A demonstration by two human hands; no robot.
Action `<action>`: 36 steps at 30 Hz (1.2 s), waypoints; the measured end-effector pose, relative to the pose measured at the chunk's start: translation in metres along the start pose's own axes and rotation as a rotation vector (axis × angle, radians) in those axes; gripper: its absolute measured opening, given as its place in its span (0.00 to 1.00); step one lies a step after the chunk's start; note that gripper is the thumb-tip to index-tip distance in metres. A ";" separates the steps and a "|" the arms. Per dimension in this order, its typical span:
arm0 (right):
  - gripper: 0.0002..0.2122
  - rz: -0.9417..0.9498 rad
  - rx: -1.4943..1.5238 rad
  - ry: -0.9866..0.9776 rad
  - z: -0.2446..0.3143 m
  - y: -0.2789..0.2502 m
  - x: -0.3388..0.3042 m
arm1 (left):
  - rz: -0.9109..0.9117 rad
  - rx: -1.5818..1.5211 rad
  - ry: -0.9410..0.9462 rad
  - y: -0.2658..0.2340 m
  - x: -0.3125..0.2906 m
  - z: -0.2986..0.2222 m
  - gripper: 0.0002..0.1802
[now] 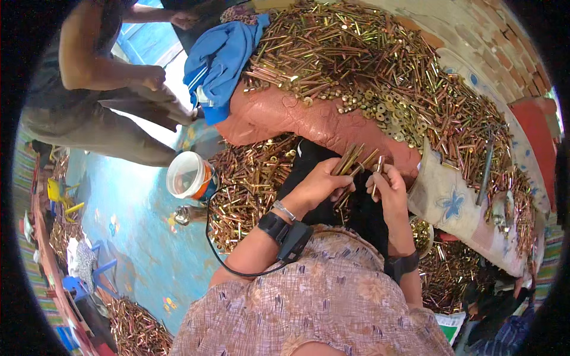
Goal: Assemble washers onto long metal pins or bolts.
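Observation:
My left hand [322, 180] is closed around a bunch of long, brass-coloured bolts [351, 159], which fan out above the fingers. Close beside it on the right, my right hand [390, 185] pinches a single shiny metal bolt [379, 167] held nearly upright; its lower end is hidden by the fingers. Both hands are over my lap, in front of a reddish woven sack [285, 115]. Past the sack lie loose nuts and flat washers [389, 113], bordering a large heap of similar bolts [350, 53].
A white bucket [185, 174] stands left on the blue floor [130, 219], beside another bolt heap [243, 204]. A blue cloth [222, 59] lies at the sack's far left. A dark metal bar [485, 169] rests at right. Another person [95, 101] stands at far left.

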State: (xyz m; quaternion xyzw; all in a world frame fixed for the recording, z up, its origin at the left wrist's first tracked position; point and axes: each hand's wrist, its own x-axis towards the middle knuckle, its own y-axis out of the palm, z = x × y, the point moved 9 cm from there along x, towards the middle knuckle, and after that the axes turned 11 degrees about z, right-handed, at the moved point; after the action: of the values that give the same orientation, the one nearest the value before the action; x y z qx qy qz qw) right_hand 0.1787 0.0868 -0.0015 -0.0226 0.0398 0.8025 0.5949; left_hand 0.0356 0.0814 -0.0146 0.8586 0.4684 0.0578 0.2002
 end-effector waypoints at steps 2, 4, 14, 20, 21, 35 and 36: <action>0.08 0.059 -0.041 0.036 0.004 0.003 0.000 | -0.005 -0.014 0.009 0.004 0.004 0.000 0.08; 0.07 0.075 -0.038 0.041 0.003 0.018 -0.003 | -0.018 -0.005 -0.010 -0.001 -0.003 0.000 0.08; 0.08 0.169 -0.063 0.076 -0.001 0.037 -0.002 | -0.062 -0.076 0.025 -0.004 -0.006 -0.001 0.08; 0.10 0.199 -0.129 -0.006 0.002 0.040 0.000 | -0.126 -0.123 0.051 -0.009 -0.008 -0.007 0.07; 0.09 0.211 -0.182 -0.021 0.007 0.045 0.001 | -0.161 -0.129 0.052 -0.012 -0.012 -0.008 0.07; 0.12 0.040 -0.474 -0.271 0.019 0.035 -0.001 | -0.146 -0.187 0.043 -0.003 -0.006 -0.006 0.07; 0.12 0.040 -0.497 -0.256 0.019 0.035 -0.001 | -0.141 -0.191 0.052 -0.003 -0.006 -0.006 0.08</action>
State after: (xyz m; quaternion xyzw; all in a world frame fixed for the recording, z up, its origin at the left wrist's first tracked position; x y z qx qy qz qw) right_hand 0.1458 0.0780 0.0190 -0.0656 -0.2333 0.7954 0.5555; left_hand 0.0282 0.0796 -0.0102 0.7987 0.5249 0.1103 0.2726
